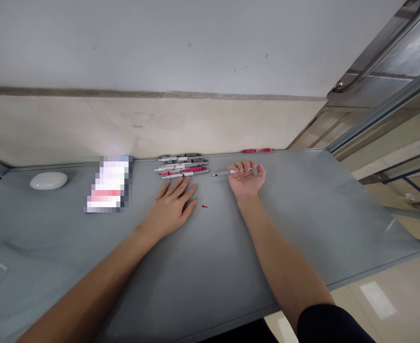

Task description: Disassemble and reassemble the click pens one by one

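Two bare forearms, left hand (172, 205), right hand (246, 178), dark sleeve (333, 324) at right upper arm

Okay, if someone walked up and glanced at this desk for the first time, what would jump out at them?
Probably the two bare arms stretched across the grey table: the right hand curled around a pen, the left hand lying flat just below a row of pens near the far edge. Next, a small red piece between the hands, and a lone pink pen against the wall.
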### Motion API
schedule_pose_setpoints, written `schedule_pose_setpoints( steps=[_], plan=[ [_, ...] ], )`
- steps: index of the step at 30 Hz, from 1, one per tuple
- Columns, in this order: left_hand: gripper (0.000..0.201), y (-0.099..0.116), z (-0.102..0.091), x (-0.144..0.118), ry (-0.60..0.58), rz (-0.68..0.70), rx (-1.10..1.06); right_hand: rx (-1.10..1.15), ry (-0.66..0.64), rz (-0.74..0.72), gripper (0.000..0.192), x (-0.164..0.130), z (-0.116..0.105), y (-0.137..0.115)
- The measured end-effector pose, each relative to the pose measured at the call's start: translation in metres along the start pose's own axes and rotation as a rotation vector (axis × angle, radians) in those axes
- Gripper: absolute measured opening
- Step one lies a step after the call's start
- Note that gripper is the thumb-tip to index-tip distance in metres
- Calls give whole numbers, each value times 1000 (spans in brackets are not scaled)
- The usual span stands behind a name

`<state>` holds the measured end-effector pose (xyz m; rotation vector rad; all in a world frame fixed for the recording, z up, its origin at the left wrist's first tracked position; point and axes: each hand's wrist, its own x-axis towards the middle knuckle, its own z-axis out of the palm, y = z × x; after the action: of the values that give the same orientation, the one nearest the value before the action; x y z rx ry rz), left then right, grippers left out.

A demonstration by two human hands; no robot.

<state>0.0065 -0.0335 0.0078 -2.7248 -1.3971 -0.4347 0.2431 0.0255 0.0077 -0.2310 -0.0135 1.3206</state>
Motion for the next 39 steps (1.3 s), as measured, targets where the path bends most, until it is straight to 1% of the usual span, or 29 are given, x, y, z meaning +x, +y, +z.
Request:
schedule_pose_setpoints(
  steps=[7,13,21,24,28,31,34,39],
  plan=[
    [47,1,-1,0,0,-6,-3,-54,-10,-15,24,1,0,1],
    [47,1,-1,0,6,-8,-5,-15,-16,-7,31,-1,2,1],
    [48,0,-1,0,11,8,12,4,-13,7,32,0,1,2],
    [45,0,-1,-1,42,14,7,-9,-40,6,36,-2,0,3],
    [38,1,-1,-1,126,8,-17,-51,-99,7,43,-6,1,7],
    [35,1,-3,0,172,16,-19,-58,-114,30,44,-10,3,10],
    [33,2,-6,2,200,8,-5,-35,-111,69,44,-14,5,14],
    [32,5,-16,12,255,-5,12,-58,-156,105,45,-22,10,22]
  ],
)
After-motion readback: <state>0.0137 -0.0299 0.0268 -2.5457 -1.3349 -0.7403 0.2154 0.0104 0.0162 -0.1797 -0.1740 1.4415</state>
